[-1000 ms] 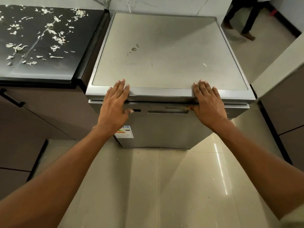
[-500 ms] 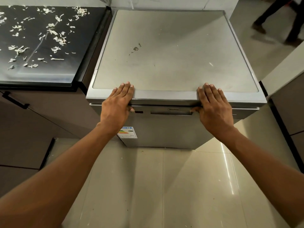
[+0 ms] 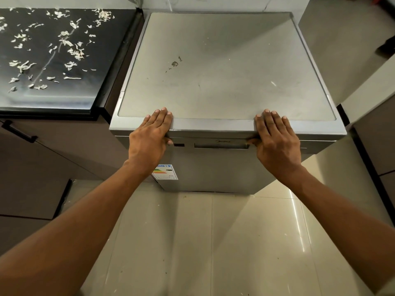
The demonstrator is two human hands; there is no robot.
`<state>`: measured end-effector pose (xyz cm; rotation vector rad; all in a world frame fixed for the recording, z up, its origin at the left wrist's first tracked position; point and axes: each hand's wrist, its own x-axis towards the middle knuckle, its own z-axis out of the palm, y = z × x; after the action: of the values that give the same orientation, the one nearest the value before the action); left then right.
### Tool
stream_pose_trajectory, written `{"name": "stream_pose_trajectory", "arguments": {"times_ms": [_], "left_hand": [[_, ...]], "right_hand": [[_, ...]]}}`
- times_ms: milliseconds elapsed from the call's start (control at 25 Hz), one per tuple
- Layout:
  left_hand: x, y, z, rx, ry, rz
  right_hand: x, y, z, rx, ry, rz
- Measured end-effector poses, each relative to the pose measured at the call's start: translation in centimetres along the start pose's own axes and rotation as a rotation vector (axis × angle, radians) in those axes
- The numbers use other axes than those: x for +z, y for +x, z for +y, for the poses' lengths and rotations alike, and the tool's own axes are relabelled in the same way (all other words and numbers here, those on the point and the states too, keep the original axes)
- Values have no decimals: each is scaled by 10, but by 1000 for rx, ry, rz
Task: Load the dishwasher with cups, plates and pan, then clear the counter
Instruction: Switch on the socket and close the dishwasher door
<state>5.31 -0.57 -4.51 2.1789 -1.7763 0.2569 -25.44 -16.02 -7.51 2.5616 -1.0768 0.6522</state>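
Note:
The silver dishwasher (image 3: 213, 71) stands with its door (image 3: 213, 167) closed. Its flat top carries a few small stains. My left hand (image 3: 149, 137) lies flat on the front left edge of the top, fingers straight, with the thumb tucked under the lip against the door. My right hand (image 3: 275, 142) lies the same way on the front right edge, its thumb beside the recessed handle (image 3: 221, 145). No cups, plates or pan are in view.
A black counter (image 3: 53, 60) to the left is strewn with white scraps. Brown cabinets (image 3: 42, 167) stand below it and another cabinet (image 3: 374, 135) is on the right. Glossy beige floor tiles (image 3: 213, 242) lie in front of the dishwasher.
Both hands stay on the dishwasher's front edge. My view has shifted slightly, and the person walking at the far right has left the frame.

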Motion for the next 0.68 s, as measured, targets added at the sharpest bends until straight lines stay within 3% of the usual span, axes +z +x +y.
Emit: {"name": "stream_pose_trajectory", "arguments": {"times_ms": [240,480,680], "left_hand": [[-6,1,6,-62,-10,-70],[-29,10,14,-104,-2,-342],[-52,22,7,-101,-144,-519]], "right_hand": [[-6,4,-6,80,51,-80],[-46,32,-29,205,40,-512],[-70,76,-61,445,73,-725]]}}
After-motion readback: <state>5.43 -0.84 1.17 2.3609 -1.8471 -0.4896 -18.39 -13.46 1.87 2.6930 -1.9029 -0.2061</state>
